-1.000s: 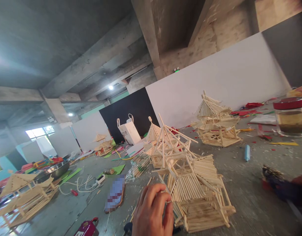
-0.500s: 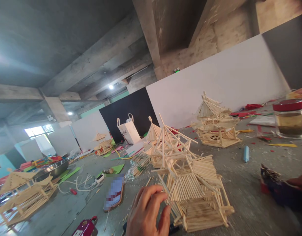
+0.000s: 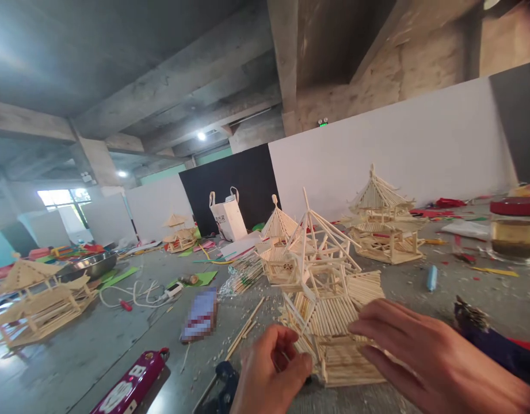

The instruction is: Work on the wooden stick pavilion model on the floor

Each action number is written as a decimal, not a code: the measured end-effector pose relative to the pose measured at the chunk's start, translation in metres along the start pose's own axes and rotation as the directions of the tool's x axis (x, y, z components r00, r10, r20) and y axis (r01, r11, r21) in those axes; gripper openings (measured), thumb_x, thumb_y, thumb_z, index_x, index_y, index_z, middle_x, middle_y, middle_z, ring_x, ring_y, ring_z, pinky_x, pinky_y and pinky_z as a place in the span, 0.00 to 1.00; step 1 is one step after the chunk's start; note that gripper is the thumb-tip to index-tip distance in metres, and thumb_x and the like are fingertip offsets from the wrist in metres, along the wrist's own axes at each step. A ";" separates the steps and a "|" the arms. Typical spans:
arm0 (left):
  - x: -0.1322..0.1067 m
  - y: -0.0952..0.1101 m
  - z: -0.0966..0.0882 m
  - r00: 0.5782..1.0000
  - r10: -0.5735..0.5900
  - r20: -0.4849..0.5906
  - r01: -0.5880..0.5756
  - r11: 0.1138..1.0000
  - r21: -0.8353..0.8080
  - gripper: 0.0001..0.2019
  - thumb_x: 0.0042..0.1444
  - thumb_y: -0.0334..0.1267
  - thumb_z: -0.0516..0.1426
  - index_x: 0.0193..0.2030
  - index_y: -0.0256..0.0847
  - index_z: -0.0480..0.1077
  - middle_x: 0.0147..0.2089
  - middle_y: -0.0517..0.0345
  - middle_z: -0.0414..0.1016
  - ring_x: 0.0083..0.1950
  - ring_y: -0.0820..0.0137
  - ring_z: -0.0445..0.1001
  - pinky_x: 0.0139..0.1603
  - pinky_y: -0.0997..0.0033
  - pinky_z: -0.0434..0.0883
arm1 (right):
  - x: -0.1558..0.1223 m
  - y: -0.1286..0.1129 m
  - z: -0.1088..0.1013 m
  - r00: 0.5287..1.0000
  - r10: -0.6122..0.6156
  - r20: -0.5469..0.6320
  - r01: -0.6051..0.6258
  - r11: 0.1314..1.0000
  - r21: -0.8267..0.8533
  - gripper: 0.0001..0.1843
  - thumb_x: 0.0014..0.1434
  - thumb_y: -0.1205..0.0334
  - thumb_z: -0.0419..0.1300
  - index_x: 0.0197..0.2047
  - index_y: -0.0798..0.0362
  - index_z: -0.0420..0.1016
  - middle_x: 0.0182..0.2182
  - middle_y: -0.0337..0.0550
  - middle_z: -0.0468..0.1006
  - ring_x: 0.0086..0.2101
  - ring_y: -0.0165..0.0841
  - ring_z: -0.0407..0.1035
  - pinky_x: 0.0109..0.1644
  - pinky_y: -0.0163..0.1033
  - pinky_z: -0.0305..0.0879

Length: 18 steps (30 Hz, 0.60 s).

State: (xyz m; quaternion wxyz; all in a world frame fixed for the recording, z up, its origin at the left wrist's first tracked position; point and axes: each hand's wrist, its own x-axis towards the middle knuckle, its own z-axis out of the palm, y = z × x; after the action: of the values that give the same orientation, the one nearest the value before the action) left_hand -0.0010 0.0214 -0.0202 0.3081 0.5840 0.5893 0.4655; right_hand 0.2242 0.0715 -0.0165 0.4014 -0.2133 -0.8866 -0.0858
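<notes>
A half-built pavilion of thin wooden sticks [image 3: 329, 299] stands on the grey floor right in front of me, its bare roof frame rising to a point. My left hand [image 3: 271, 374] is low in the middle, thumb and fingers pinched together at the model's lower left corner. My right hand [image 3: 424, 359] comes in from the right with fingers stretched out and slightly apart. Its fingertips lie on the model's lower roof, near the right side. Loose sticks [image 3: 243, 333] lie on the floor just left of the model.
Finished stick pavilions stand behind [image 3: 385, 224], [image 3: 279, 227] and far left [image 3: 35, 299]. A red-lidded glass jar [image 3: 513, 230] is at the right, a blue tube [image 3: 431, 278] before it. A maroon flat object [image 3: 130, 385], a white cable [image 3: 135, 293] and a white bag [image 3: 225, 215] lie leftward.
My right hand has come in from the right and settled on the model's roof. My left hand stayed pinched at the lower left corner. The view has shifted and levelled a little.
</notes>
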 end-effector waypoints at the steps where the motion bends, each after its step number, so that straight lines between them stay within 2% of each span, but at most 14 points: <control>1: 0.002 -0.001 0.000 0.998 -0.046 0.033 0.048 0.997 -0.066 0.11 0.45 0.41 0.60 0.33 0.38 0.68 0.23 0.65 0.64 0.19 0.78 0.60 0.18 0.78 0.58 | 0.012 -0.006 0.005 0.999 0.012 0.043 -0.016 0.996 0.090 0.11 0.66 0.67 0.43 0.38 0.52 0.64 0.35 0.42 0.67 0.34 0.32 0.66 0.35 0.38 0.68; 3: 0.004 0.000 0.000 0.992 -0.094 0.089 0.107 0.982 -0.154 0.12 0.44 0.42 0.60 0.32 0.37 0.67 0.21 0.67 0.63 0.16 0.81 0.57 0.14 0.80 0.54 | 0.029 -0.013 0.015 0.997 0.016 0.070 -0.031 0.977 0.211 0.08 0.63 0.70 0.45 0.37 0.52 0.63 0.35 0.42 0.66 0.34 0.35 0.64 0.35 0.42 0.67; 6: 0.006 0.003 0.000 0.989 -0.101 0.111 0.122 0.972 -0.200 0.12 0.44 0.43 0.60 0.30 0.37 0.66 0.19 0.67 0.63 0.14 0.82 0.57 0.12 0.82 0.52 | 0.040 -0.016 0.024 0.999 0.009 0.053 -0.023 0.963 0.268 0.07 0.62 0.71 0.46 0.37 0.52 0.63 0.38 0.42 0.66 0.36 0.37 0.64 0.37 0.47 0.66; 11: 0.008 0.004 0.004 0.988 -0.111 0.111 0.132 0.969 -0.210 0.11 0.44 0.42 0.60 0.27 0.36 0.68 0.16 0.67 0.62 0.13 0.82 0.56 0.12 0.81 0.51 | 0.045 -0.018 0.030 0.993 0.049 0.105 -0.082 0.938 0.336 0.06 0.61 0.69 0.48 0.34 0.52 0.63 0.36 0.40 0.65 0.35 0.35 0.63 0.37 0.44 0.64; 16: 0.010 0.003 0.007 0.986 -0.109 0.122 0.137 0.961 -0.242 0.10 0.45 0.42 0.59 0.25 0.37 0.67 0.15 0.68 0.61 0.12 0.82 0.54 0.12 0.81 0.51 | 0.050 -0.019 0.035 0.993 0.028 0.118 -0.069 0.929 0.364 0.10 0.62 0.70 0.47 0.39 0.51 0.68 0.35 0.39 0.64 0.35 0.34 0.61 0.37 0.43 0.61; 18: 0.010 0.004 0.008 0.987 -0.100 0.125 0.129 0.959 -0.253 0.11 0.45 0.44 0.59 0.24 0.38 0.66 0.14 0.68 0.60 0.12 0.82 0.54 0.12 0.81 0.50 | 0.050 -0.019 0.036 0.993 0.024 0.117 -0.066 0.926 0.372 0.10 0.62 0.70 0.46 0.38 0.52 0.68 0.35 0.40 0.64 0.35 0.34 0.61 0.37 0.42 0.61</control>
State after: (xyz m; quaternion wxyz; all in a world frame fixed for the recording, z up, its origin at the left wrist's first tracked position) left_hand 0.0063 0.0323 -0.0181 0.4409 0.5281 0.5379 0.4872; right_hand 0.1622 0.0816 -0.0021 0.3869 -0.1574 -0.9023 0.1062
